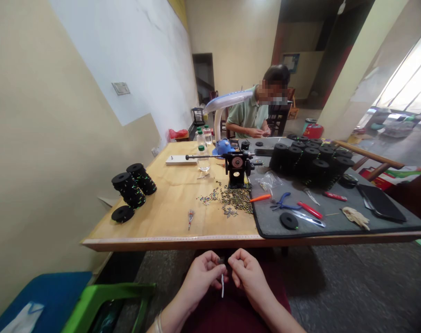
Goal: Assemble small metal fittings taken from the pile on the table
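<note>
My left hand [202, 277] is closed in front of the table's near edge, above my lap. A thin white strip [222, 287] hangs down from its pinched fingers, and a small dark bit shows near the fingertips. Close beside it, my right hand [248, 274] is also pinched, thumb against index finger; whatever it may hold is too small to make out. On the table beyond my hands lie a small bundle of thin pieces [190, 219], a pile of small dark-and-gold pieces [236, 199] and scattered coloured beads [209, 199].
Black foam spools stand at the left [130, 189] and in a group at the right [311, 159]. A black winding device [237, 169] stands mid-table, near a lamp [227, 101]. Blue pliers [284, 202] and a red-handled tool [309, 210] lie on the grey mat. Another person [248, 113] sits opposite.
</note>
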Motion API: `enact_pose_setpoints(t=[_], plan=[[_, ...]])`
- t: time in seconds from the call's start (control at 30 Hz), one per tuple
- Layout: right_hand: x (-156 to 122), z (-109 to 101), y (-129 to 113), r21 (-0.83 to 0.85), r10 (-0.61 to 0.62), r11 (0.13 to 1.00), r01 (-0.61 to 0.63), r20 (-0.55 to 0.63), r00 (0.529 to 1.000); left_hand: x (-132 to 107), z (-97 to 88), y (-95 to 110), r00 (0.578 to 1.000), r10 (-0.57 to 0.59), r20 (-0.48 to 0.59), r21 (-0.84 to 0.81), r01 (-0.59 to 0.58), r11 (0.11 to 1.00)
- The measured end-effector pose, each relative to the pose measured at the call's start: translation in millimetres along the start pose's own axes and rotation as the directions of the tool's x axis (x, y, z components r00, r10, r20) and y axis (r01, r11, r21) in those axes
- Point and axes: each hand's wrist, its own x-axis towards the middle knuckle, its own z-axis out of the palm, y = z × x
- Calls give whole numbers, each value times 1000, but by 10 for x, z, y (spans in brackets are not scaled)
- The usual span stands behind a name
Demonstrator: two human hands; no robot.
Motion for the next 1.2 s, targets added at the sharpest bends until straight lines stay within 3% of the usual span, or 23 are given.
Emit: enact_pose_setpoints(t=[0.87,1.0,1.1,1.2], plan=[[3,15,94,-213,-154,965,155,18,988,-27,86,-48,982,169,-86,213,-147,966],[26,9,112,-177,-137,975,135,-2,991,2,73,-71,992,115,-52,87,-110,990],[35,8,103,-112,-91,990,87,-26,996,4,52,-73,999,11,32,-84,-9,996],[32,3,100,-55,-49,997,48,-15,999,-5,44,-64,994,-58,88,-154,71,985]])
